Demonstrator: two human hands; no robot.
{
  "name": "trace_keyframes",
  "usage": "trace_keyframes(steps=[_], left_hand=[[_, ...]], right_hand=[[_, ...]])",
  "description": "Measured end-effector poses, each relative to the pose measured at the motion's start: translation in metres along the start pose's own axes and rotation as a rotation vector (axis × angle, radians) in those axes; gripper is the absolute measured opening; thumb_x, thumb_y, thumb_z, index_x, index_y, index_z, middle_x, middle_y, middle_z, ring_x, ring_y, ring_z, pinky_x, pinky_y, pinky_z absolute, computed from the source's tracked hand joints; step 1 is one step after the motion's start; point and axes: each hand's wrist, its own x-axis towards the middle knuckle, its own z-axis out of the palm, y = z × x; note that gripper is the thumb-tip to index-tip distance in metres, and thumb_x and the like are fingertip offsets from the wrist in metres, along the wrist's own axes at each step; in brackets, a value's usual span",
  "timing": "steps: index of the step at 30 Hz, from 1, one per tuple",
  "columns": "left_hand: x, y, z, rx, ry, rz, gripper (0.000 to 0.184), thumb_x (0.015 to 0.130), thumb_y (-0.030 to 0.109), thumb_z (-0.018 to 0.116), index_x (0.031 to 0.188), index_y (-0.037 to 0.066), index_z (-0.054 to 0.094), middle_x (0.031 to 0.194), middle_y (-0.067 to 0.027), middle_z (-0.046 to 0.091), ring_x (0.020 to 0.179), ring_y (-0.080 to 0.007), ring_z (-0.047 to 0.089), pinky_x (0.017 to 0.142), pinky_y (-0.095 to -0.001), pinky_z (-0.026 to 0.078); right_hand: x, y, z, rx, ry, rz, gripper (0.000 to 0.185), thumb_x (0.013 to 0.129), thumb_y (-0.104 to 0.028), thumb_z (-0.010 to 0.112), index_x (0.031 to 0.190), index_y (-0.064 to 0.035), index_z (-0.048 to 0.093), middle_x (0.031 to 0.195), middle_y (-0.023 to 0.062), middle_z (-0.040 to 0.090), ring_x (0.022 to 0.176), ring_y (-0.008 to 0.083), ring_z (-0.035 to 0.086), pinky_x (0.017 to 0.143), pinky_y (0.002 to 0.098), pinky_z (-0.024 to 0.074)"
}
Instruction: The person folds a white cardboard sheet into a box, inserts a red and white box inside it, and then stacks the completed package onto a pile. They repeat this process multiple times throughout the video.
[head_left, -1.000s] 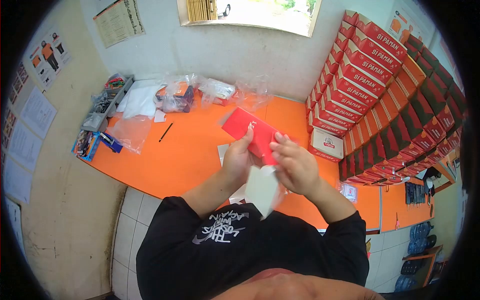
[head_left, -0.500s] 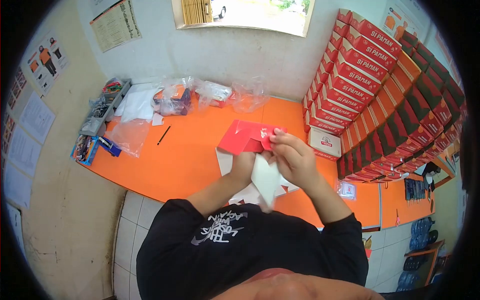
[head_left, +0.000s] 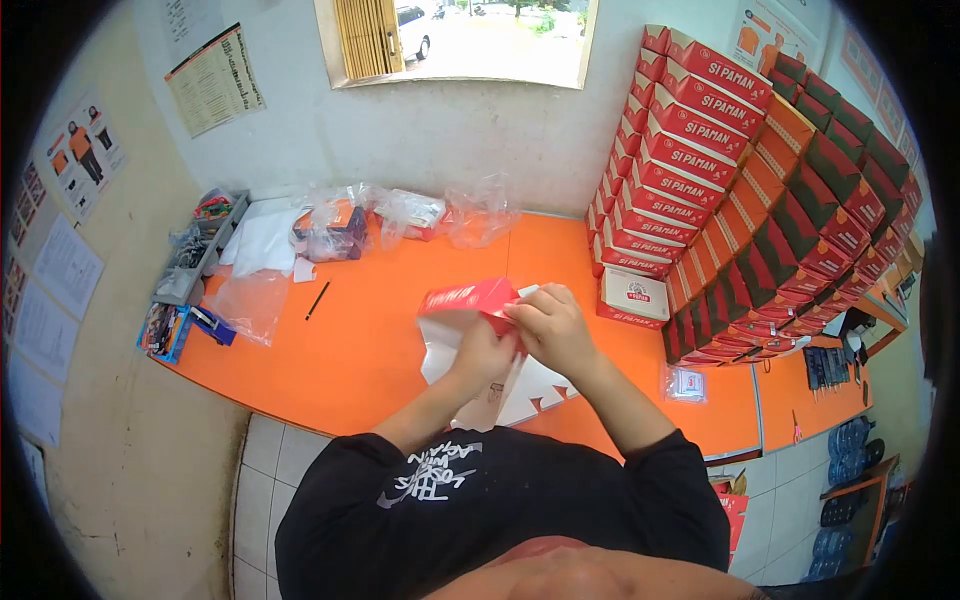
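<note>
A partly folded cardboard box (head_left: 468, 296), red outside and white inside, is between my two hands above the front of the table. My left hand (head_left: 484, 350) reaches into its open side and grips it near the corner, its fingertips hidden by the cardboard. With the fingers bent, my right hand (head_left: 552, 324) pinches the red corner on the right. A pale flap of the box hangs toward my shirt. Beneath lie flat white box blanks (head_left: 522, 398), with small red notches along the edge.
Tall stacks of red boxes (head_left: 690, 150) rise at the right, with a single white-topped box (head_left: 634, 292) beside them. Plastic bags (head_left: 480, 212) line the back of the orange table (head_left: 370, 330). A black pen (head_left: 318, 300) and grey tray (head_left: 205, 245) are at left.
The red panels have been turned and folded up into a box shape. The pale flap has swung down, and my left hand has gone inside. The camera view has shifted slightly.
</note>
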Motion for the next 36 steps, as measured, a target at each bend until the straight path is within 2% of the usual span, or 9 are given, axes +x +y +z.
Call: trace_keyframes(steps=[5, 16, 19, 22, 24, 26, 30, 32, 36], left_hand=[[0.001, 0.007, -0.006, 0.280, -0.116, -0.081, 0.014, 0.077, 0.009, 0.049, 0.082, 0.000, 0.059, 0.076, -0.0207, 0.061, 0.073, -0.0341, 0.061, 0.063, -0.0405, 0.046], [0.013, -0.015, -0.037, 0.593, -0.292, -0.009, 0.024, 0.075, 0.014, 0.057, 0.086, -0.005, 0.051, 0.075, -0.0253, 0.058, 0.072, -0.0428, 0.057, 0.062, -0.0454, 0.046], [-0.001, -0.038, -0.047, 0.811, -0.636, 0.125, 0.014, 0.075, 0.013, 0.055, 0.084, 0.001, 0.057, 0.080, -0.0181, 0.061, 0.082, -0.0375, 0.059, 0.077, -0.0452, 0.045], [-0.036, -0.108, -0.054, 1.324, -1.010, 0.428, 0.017, 0.077, 0.016, 0.051, 0.088, 0.012, 0.063, 0.096, -0.0108, 0.063, 0.109, -0.0284, 0.050, 0.102, -0.0535, 0.021], [-0.072, -0.118, -0.056, 1.180, -0.948, 0.392, 0.019, 0.078, 0.016, 0.051, 0.092, 0.011, 0.063, 0.099, -0.0129, 0.062, 0.110, -0.0283, 0.049, 0.102, -0.0507, 0.022], [-0.066, -0.104, -0.068, 1.057, -0.872, 0.380, 0.022, 0.079, 0.015, 0.051, 0.095, 0.010, 0.064, 0.102, -0.0150, 0.061, 0.112, -0.0281, 0.048, 0.103, -0.0480, 0.023], [-0.042, -0.018, -0.075, -0.167, -1.117, -0.510, 0.031, 0.079, 0.017, 0.055, 0.108, 0.008, 0.059, 0.119, -0.0161, 0.053, 0.115, -0.0277, 0.045, 0.096, -0.0364, 0.036], [-0.039, -0.034, -0.076, 0.472, -0.842, -0.036, 0.048, 0.077, 0.025, 0.061, 0.122, 0.014, 0.049, 0.130, -0.0158, 0.043, 0.123, -0.0315, 0.037, 0.101, -0.0443, 0.030], [-0.066, -0.126, -0.079, 0.991, -0.745, 0.197, 0.077, 0.071, 0.043, 0.065, 0.136, 0.023, 0.030, 0.145, -0.0122, 0.019, 0.131, -0.0376, 0.019, 0.101, -0.0613, 0.016]], right_hand=[[-0.008, -0.008, 0.011, 0.390, -0.145, 0.460, 0.007, 0.072, -0.004, 0.062, 0.078, -0.0019, 0.060, 0.071, 0.0127, 0.060, 0.064, 0.0267, 0.060, 0.056, 0.0343, 0.0474], [-0.024, -0.002, 0.006, 0.451, -0.570, 0.414, 0.021, 0.080, -0.018, 0.056, 0.098, -0.0075, 0.061, 0.091, 0.0179, 0.055, 0.086, 0.0314, 0.055, 0.076, 0.0385, 0.0440], [-0.017, -0.005, -0.001, 0.389, -0.426, 0.186, 0.029, 0.078, -0.018, 0.061, 0.106, -0.0096, 0.060, 0.099, 0.0157, 0.056, 0.093, 0.0314, 0.054, 0.082, 0.0391, 0.0430], [-0.008, 0.026, 0.024, 0.087, -0.273, 0.130, 0.039, 0.080, -0.021, 0.058, 0.118, -0.0153, 0.053, 0.116, 0.0160, 0.051, 0.106, 0.0334, 0.048, 0.089, 0.0438, 0.0374], [-0.025, 0.047, 0.047, 0.027, -0.332, 0.172, 0.042, 0.081, -0.023, 0.056, 0.122, -0.0160, 0.050, 0.120, 0.0172, 0.049, 0.110, 0.0343, 0.047, 0.091, 0.0435, 0.0369], [-0.050, 0.062, 0.061, 0.117, -1.172, 0.372, 0.046, 0.083, -0.029, 0.053, 0.127, -0.0174, 0.045, 0.127, 0.0189, 0.044, 0.117, 0.0351, 0.042, 0.094, 0.0425, 0.0356], [-0.125, 0.057, 0.092, 0.351, -0.659, 0.351, 0.052, 0.084, -0.032, 0.052, 0.130, -0.0109, 0.041, 0.128, 0.0210, 0.043, 0.118, 0.0365, 0.041, 0.098, 0.0426, 0.0322], [-0.131, 0.069, 0.101, 0.284, -0.748, 0.328, 0.059, 0.083, -0.036, 0.053, 0.132, -0.0075, 0.036, 0.131, 0.0214, 0.038, 0.122, 0.0377, 0.036, 0.101, 0.0468, 0.0281], [-0.132, 0.059, 0.092, 0.019, -0.770, 0.199, 0.067, 0.082, -0.042, 0.053, 0.135, -0.0090, 0.030, 0.139, 0.0194, 0.027, 0.129, 0.0359, 0.025, 0.101, 0.0566, 0.0214]])
